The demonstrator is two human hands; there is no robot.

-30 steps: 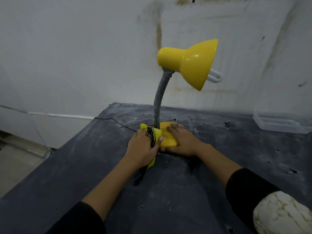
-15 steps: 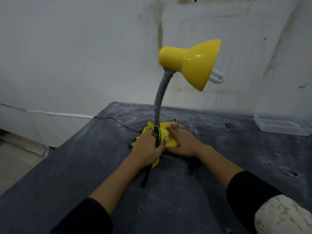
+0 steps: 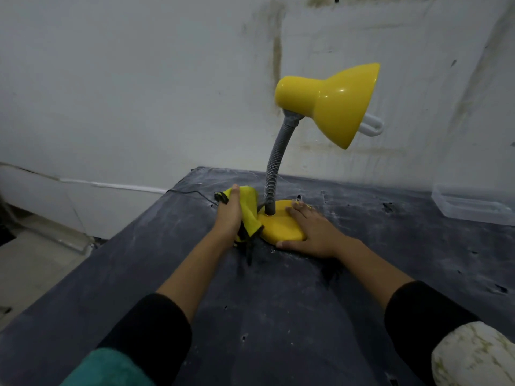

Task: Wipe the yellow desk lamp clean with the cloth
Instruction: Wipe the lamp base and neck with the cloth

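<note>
I see the lamp (image 3: 328, 104) standing near the surface's (image 3: 278, 307) far edge, left hand (image 3: 230, 215) gripping the cloth (image 3: 249, 207) against the left of the base (image 3: 280, 228), its fingers hidden from me, right hand (image 3: 312, 232) spread flat on the base, tub (image 3: 473, 207) cut off at right.

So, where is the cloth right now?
In the head view, the yellow cloth is in the left hand, at the left edge of the lamp base.

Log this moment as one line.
left hand: holds cloth against lamp base | right hand: flat on lamp base | step: wiping base
</note>
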